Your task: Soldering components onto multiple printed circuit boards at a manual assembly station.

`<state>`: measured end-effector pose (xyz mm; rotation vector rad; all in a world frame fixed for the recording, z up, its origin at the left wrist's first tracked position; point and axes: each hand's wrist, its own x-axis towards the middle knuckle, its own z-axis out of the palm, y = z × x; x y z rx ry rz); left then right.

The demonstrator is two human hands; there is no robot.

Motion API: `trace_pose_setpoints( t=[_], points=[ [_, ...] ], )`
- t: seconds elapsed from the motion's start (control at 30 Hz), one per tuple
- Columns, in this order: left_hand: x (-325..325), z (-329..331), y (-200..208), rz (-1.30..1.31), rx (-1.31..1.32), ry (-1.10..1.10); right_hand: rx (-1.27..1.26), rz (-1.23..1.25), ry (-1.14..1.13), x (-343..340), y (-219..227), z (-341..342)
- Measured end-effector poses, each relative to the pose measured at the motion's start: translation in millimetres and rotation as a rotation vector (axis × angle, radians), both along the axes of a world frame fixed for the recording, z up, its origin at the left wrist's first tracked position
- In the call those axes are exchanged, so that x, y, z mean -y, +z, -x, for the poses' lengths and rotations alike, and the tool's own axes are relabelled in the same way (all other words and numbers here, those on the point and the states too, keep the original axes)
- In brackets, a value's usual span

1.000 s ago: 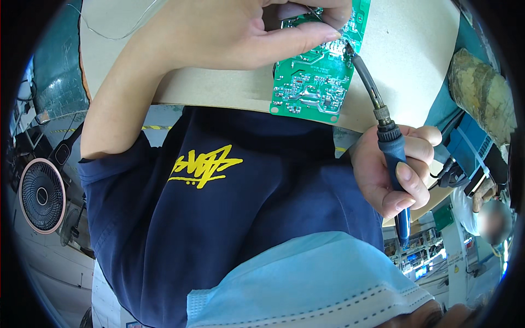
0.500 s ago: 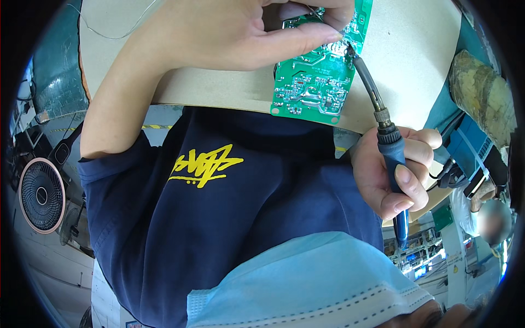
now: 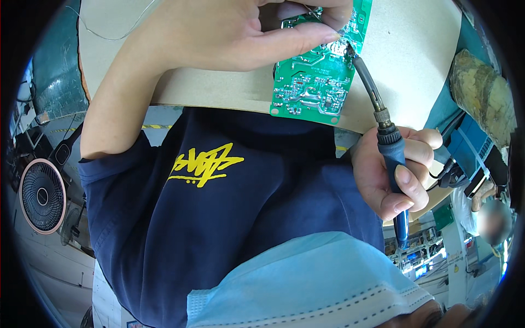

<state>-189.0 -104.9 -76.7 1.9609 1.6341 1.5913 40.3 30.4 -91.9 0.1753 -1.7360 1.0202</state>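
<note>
A green circuit board [image 3: 314, 82] lies on a tan cardboard sheet [image 3: 407, 71], its soldered side up. My left hand [image 3: 235, 41] reaches over the board's left part with thumb and fingertips closed in a pinch on a thin solder wire [image 3: 314, 12]. A loop of silvery wire [image 3: 109, 38] runs across the cardboard behind that wrist. In my right hand [image 3: 372, 175] is a soldering iron [image 3: 392, 156] with a dark blue grip. Its tip meets the board close beside my left thumb, among shiny solder joints. The left fingers cover part of the board's far end.
At the right stand a blue box-like device [image 3: 473, 145] with cables and a brownish stained cloth or pad [image 3: 476, 85]. A round fan [image 3: 42, 195] is at the left. Another person [image 3: 481, 210] appears in the right background. The cardboard's near edge is close to my body.
</note>
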Motion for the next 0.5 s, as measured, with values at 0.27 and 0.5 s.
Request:
trace_pose_setpoints(
  t=[0.27, 0.5],
  points=[
    [1.9, 3.8, 0.3, 0.006, -0.004, 0.009, 0.007, 0.02, -0.006, 0.6, 0.4, 1.5],
    [1.0, 1.8, -2.5, -0.016, -0.005, 0.005, -0.092, 0.049, -0.031, -1.0, 0.2, 8.1]
  ],
)
